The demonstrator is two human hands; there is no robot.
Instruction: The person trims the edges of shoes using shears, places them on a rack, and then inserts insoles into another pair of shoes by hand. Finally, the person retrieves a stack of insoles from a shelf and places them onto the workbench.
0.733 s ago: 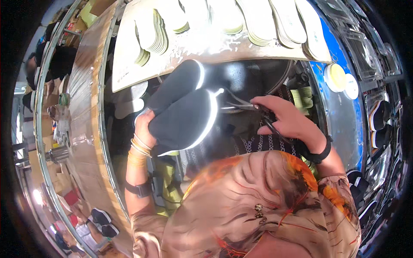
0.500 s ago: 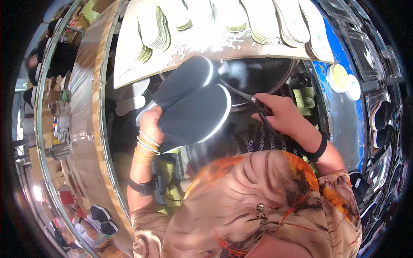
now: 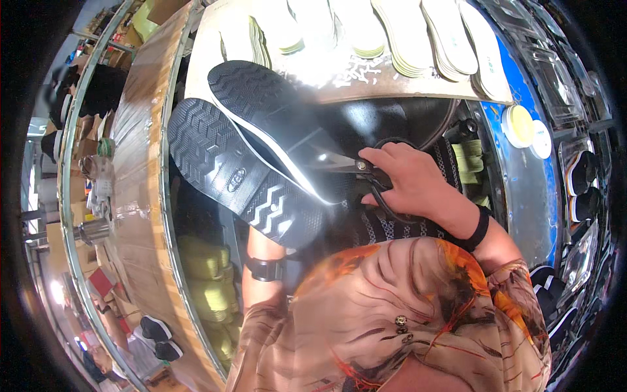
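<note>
– Behind the shoes runs a worktop with stacks of pale insoles along it, and a blue surface with two round tins off to the right.

– And the shoes themselves?

– Two black shoes, soles up, held close to the chest. The right hand has its fingers through the loops of black scissors, closed round the handles, blades pointing left at the white edge of the upper shoe.

– How would you cut there well?

– I'd judge small snips along the seam, tips kept shallow so they don't nick the sole, the shoes held steady.

– The left hand?

– Hidden under the shoes; only the forearm with a dark wristband shows, rising straight up. It seems to carry them, but I cannot tell its grip. The right wrist bends inward.
</note>
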